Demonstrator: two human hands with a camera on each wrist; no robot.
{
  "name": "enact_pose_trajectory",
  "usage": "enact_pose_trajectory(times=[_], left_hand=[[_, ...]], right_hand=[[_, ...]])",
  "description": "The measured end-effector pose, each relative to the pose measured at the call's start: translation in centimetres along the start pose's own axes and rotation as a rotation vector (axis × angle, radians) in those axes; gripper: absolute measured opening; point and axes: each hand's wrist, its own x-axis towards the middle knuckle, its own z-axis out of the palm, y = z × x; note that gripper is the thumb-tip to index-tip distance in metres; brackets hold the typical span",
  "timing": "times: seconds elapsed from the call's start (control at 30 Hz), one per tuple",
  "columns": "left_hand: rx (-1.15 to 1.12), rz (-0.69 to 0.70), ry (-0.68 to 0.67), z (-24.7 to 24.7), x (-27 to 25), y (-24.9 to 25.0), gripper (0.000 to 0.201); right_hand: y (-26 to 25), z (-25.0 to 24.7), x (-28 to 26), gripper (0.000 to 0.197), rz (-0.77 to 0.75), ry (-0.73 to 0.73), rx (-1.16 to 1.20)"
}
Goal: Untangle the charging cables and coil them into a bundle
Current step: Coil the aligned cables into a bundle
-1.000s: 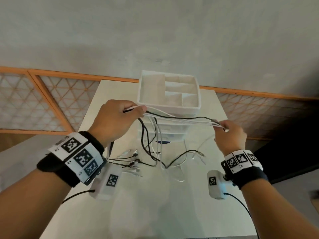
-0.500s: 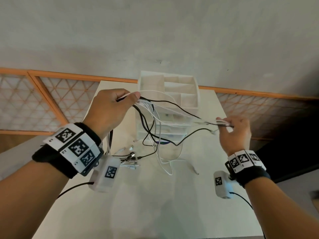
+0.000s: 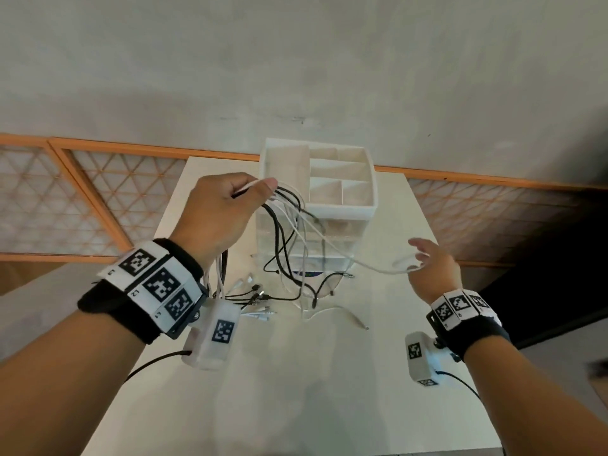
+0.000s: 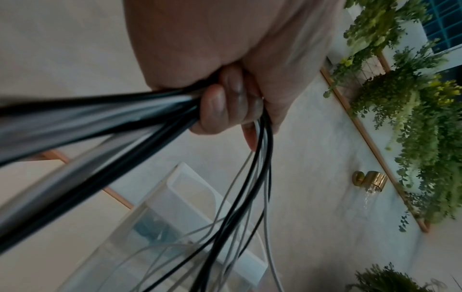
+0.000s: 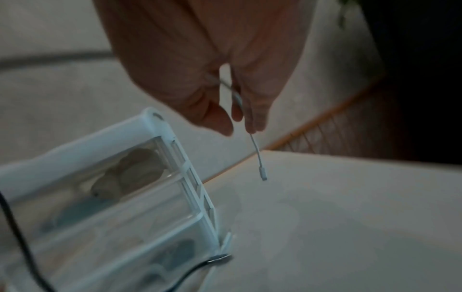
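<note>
My left hand (image 3: 253, 192) is raised in front of the organizer and grips a bundle of black and white charging cables (image 3: 289, 225); the left wrist view shows the fingers (image 4: 220, 106) curled round the cables (image 4: 100, 118). Loose strands hang down to plug ends (image 3: 256, 297) lying on the table. One white cable (image 3: 378, 268) sags across to my right hand (image 3: 424, 261), whose fingers are spread. In the right wrist view that cable (image 5: 257, 154) slips between straight fingers (image 5: 252, 110), and its plug end dangles free.
A white organizer (image 3: 342, 210) with open top compartments and clear drawers stands at the back middle of the white table (image 3: 296, 390). A wall and an orange-framed lattice rail run behind the table. The table's edges fall away left and right.
My left hand has risen with the bundle. My right hand has let go of the strands it pinched, dropped lower and spread its fingers; the stretched cables now hang slack.
</note>
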Motion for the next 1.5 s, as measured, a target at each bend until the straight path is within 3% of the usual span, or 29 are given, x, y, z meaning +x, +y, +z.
enact_pose_trajectory(times=[0.07,0.13,0.23,0.33,0.4,0.43,0.47,0.57,0.67,0.8,0.93,1.07,1.2,1.3,1.4,1.5], left_hand=[[0.03,0.005,-0.023,-0.1,-0.1,0.2,0.036],[0.059,0.02,-0.054,-0.3,-0.2,0.6,0.031],[0.153,0.064,-0.126,0.1,-0.2,1.2,0.037],[0.25,0.135,-0.237,1.6,-0.6,2.1,0.044],[0.287,0.167,-0.29,2.5,-1.1,2.9,0.049],[0.289,0.17,-0.296,2.5,-1.2,3.2,0.055],[0.275,0.17,-0.289,2.4,-1.2,3.3,0.061],[0.258,0.191,-0.277,1.1,-1.1,3.3,0.057],[0.343,0.162,-0.364,0.9,-1.4,2.5,0.057],[0.485,-0.036,-0.545,2.0,-1.5,1.6,0.057],[0.417,-0.273,-0.649,1.3,-0.4,-0.9,0.072],[0.468,-0.368,-0.735,-0.1,0.0,-4.5,0.082],[0.347,-0.405,-0.64,0.5,0.9,-5.3,0.074],[0.26,-0.374,-0.63,0.8,2.4,-4.6,0.066],[0.111,-0.327,-0.621,0.5,4.1,-3.6,0.052],[0.087,-0.234,-0.556,0.7,5.4,-2.8,0.038]], right_hand=[[-0.6,-0.4,-0.3,0.083,-0.087,-0.216,-0.147],[-2.1,-1.4,-0.8,0.093,-0.102,-0.354,-0.288],[-7.3,-3.2,-2.7,0.087,-0.293,-0.248,-0.083],[-13.9,-3.1,-6.2,0.085,-0.528,-0.239,0.019],[-16.2,-1.3,-7.7,0.051,-0.586,-0.176,-0.069],[-16.3,-0.4,-7.4,0.03,-0.573,-0.151,-0.105],[-15.3,0.5,-6.5,0.023,-0.52,-0.173,-0.134],[-10.5,1.6,-3.5,0.038,-0.358,-0.31,-0.265],[-7.1,1.5,-1.7,0.038,-0.263,-0.228,-0.299],[-6.1,0.2,0.5,0.025,-0.128,-0.133,-0.255],[-4.4,-1.3,3.2,0.024,0.08,-0.072,-0.056],[-2.1,-2.1,6.5,0.028,0.306,-0.052,0.247],[-2.3,-1.6,8.7,0.023,0.364,-0.048,0.375],[-4.7,-2.8,10.2,0.011,0.423,-0.019,0.636],[-6.7,-4.1,13.1,0.031,0.243,0.075,0.801],[-7.9,-4.6,15.1,0.041,0.168,0.181,0.932]])
